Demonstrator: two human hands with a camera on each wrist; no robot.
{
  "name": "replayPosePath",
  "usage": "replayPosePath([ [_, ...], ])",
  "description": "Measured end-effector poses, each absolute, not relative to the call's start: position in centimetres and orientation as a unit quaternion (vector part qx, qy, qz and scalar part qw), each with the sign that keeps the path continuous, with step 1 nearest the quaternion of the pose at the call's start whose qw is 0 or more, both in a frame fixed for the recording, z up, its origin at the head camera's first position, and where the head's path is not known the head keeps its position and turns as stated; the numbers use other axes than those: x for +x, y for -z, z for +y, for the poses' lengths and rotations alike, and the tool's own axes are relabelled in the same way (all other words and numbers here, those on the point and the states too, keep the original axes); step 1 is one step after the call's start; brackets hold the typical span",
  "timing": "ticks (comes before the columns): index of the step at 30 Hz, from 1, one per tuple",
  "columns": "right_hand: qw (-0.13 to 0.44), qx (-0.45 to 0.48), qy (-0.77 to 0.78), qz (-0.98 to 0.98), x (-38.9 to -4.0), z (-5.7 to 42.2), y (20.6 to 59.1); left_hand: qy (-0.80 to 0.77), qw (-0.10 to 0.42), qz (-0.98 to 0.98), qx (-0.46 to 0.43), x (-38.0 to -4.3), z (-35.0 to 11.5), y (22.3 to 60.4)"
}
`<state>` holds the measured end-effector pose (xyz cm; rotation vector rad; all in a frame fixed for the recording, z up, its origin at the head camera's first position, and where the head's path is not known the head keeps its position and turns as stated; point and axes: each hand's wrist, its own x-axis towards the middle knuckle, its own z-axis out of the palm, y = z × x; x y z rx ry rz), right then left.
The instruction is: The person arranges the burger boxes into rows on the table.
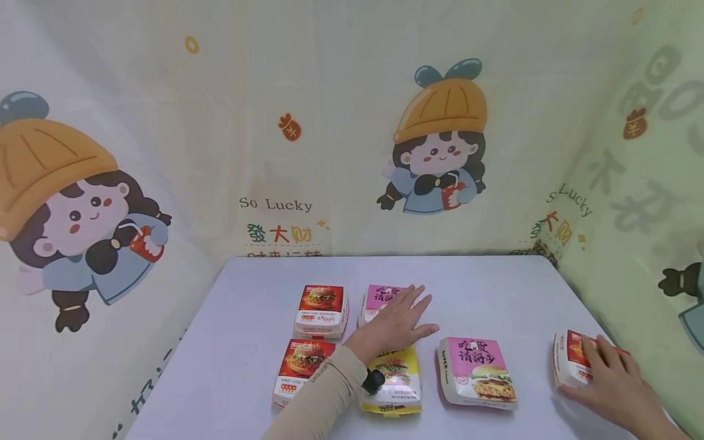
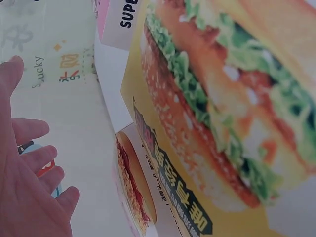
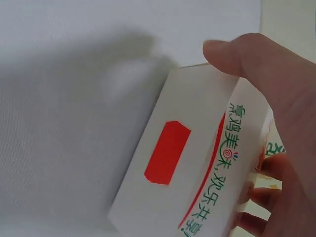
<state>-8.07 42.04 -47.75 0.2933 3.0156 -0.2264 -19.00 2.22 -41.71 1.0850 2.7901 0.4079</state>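
Note:
My left hand (image 1: 389, 327), fingers spread, is over the far pink burger box (image 1: 376, 297) and partly hides it; whether they touch cannot be told. Under that wrist lies a yellow burger box (image 1: 393, 388), which looms large in the left wrist view. At the table's right side, my right hand (image 1: 613, 380) grips a red-topped burger box (image 1: 565, 359). In the right wrist view its thumb presses one end of the white carton (image 3: 197, 94), with the other fingers curled at the far side.
Two red burger boxes, one far (image 1: 321, 310) and one near (image 1: 297, 365), lie left of the left hand, the near one partly behind the sleeve. A pink burger box (image 1: 477, 371) lies between the hands. Printed cloth (image 1: 341, 153) hangs around the white table (image 1: 220, 342).

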Motion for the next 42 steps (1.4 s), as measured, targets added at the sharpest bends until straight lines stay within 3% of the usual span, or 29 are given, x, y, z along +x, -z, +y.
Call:
replayPosePath([
  [15, 0.061, 0.104, 0.075, 0.990, -7.7, 42.6, 48.0, -0.130, 0.061, 0.923, 0.356, -19.0, 2.4, 41.9],
  [28, -0.002, 0.055, 0.069, 0.996, -8.0, 42.3, 48.4, -0.131, 0.061, 0.919, 0.366, -18.9, 3.1, 41.6],
  [36, 0.018, 0.045, 0.097, 0.994, -8.7, 41.7, 48.2, -0.133, 0.068, 0.919, 0.365, -18.8, 3.7, 41.6],
  [42, -0.003, 0.027, 0.102, 0.994, -8.9, 41.5, 48.1, -0.127, 0.069, 0.919, 0.366, -18.7, 3.8, 41.6],
])
